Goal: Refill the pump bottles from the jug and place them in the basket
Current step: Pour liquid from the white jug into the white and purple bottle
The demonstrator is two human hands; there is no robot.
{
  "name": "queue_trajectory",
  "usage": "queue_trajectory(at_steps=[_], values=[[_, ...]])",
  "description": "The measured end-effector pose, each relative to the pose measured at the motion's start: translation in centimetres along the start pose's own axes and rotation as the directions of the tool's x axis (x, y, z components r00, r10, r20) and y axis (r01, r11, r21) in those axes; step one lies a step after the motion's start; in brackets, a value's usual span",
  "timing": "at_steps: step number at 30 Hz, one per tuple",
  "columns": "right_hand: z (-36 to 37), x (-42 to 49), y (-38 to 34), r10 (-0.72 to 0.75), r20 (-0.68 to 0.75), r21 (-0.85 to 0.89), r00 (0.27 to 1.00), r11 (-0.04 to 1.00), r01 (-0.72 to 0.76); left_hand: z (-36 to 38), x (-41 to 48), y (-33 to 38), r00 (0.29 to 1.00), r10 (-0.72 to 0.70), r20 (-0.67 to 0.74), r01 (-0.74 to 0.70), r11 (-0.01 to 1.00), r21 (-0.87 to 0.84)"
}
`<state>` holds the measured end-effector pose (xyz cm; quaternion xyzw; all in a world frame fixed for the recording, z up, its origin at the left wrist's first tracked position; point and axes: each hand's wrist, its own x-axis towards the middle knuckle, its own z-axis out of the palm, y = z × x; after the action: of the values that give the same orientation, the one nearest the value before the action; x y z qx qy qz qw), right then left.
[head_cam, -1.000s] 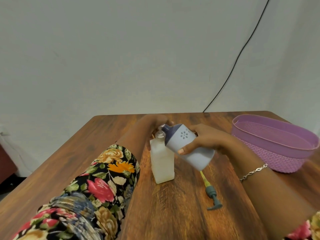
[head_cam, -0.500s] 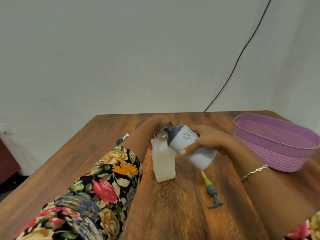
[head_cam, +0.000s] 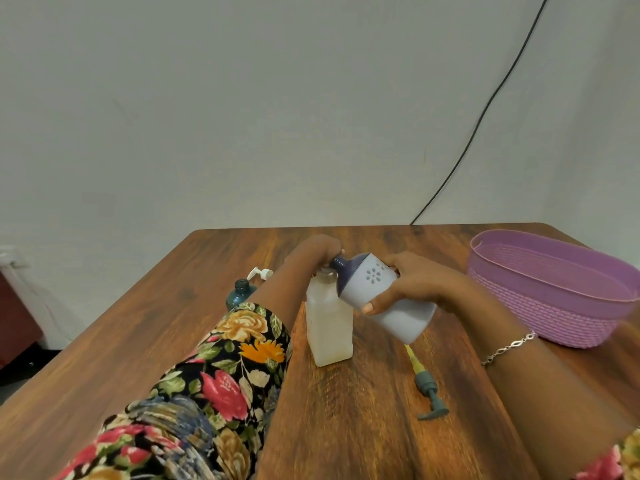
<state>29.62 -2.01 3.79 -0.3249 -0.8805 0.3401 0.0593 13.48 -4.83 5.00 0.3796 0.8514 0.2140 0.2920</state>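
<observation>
A clear square pump bottle [head_cam: 329,327] stands upright mid-table, without its pump, holding pale liquid. My left hand [head_cam: 311,254] grips it at the neck from behind. My right hand [head_cam: 415,285] holds the lilac jug [head_cam: 384,299] with a dark blue spout, tilted so that the spout sits over the bottle's mouth. A grey pump head with a yellow tube [head_cam: 424,386] lies on the table to the right of the bottle. A dark teal bottle [head_cam: 240,294] stands behind my left forearm, uncapped, with a white pump [head_cam: 259,273] lying beside it.
A purple woven basket [head_cam: 554,299] sits at the table's right side. The wooden table [head_cam: 363,427] ends at a grey wall, where a black cable [head_cam: 485,109] runs down. My flowered sleeve [head_cam: 207,375] covers the near left.
The view has shifted slightly, revealing the teal bottle and white pump behind my left arm. The jug stays tilted over the clear bottle's mouth; both hands keep their hold.
</observation>
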Motion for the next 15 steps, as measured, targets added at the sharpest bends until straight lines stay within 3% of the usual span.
queue_trajectory(at_steps=[6,15], values=[[-0.7,-0.4,-0.1,0.000,-0.021,0.015,1.000,1.000,0.000,-0.5,-0.9,-0.3,0.983,-0.112,0.148,0.137,0.975,-0.173],[-0.2,-0.3,0.2,0.006,0.004,-0.006,1.000,1.000,-0.006,0.3,0.2,-0.3,0.998,0.044,-0.038,-0.047,0.996,-0.082]])
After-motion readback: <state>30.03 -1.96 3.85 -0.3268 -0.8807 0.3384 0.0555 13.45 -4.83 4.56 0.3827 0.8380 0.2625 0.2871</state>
